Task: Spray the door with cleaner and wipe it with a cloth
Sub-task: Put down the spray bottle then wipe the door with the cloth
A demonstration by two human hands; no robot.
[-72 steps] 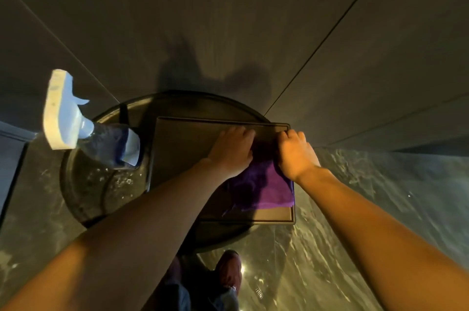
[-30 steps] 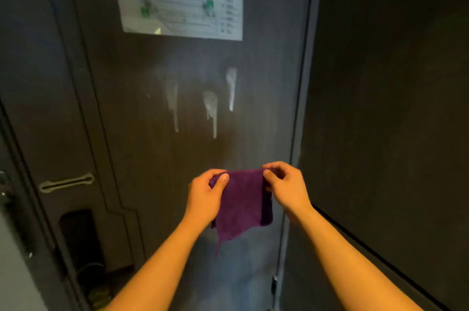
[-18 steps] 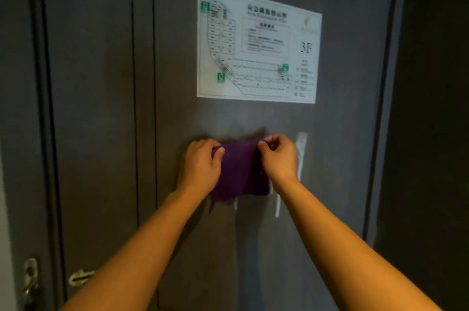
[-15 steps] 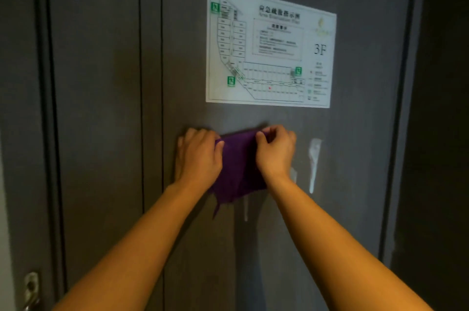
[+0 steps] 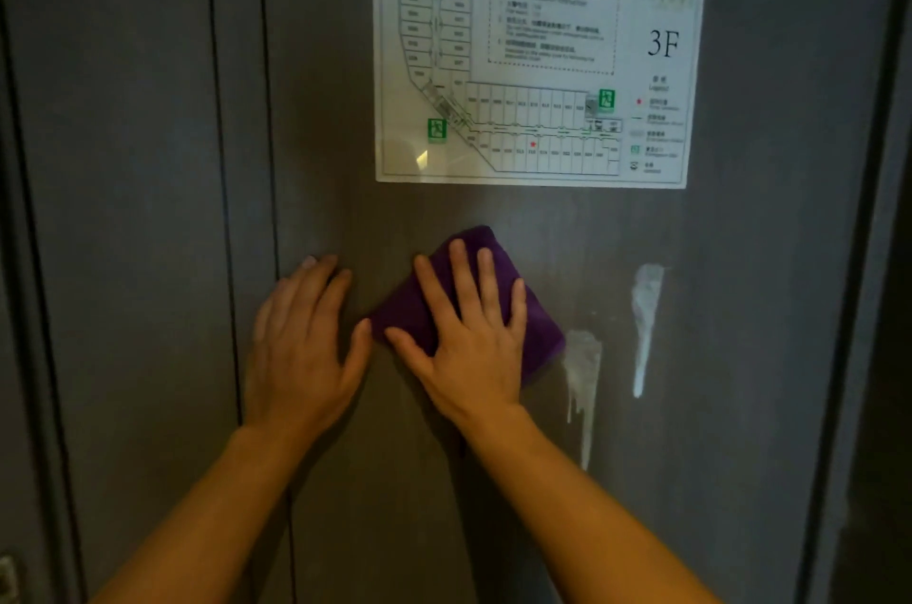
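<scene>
The dark grey door [image 5: 740,480] fills the view. A folded purple cloth [image 5: 538,327] lies flat against it below the sign, and my right hand [image 5: 469,337] presses on it with fingers spread. My left hand [image 5: 301,347] rests flat and bare on the door just left of the cloth, its thumb close to the cloth's left corner. Two white foam streaks of cleaner run down the door right of the cloth: one [image 5: 582,381] at the cloth's edge, one [image 5: 644,322] farther right. The spray bottle is out of view.
A laminated evacuation plan marked 3F [image 5: 538,51] is stuck to the door above the hands. A vertical groove [image 5: 217,208] runs down the door's left part. A metal fitting [image 5: 7,574] shows at the bottom left edge. The door's right edge meets a dark frame [image 5: 883,258].
Both hands lifted the cloth from a tray to the door. My left hand let go and now lies flat beside it; my right hand spread flat over the cloth. The leftmost foam streak is gone.
</scene>
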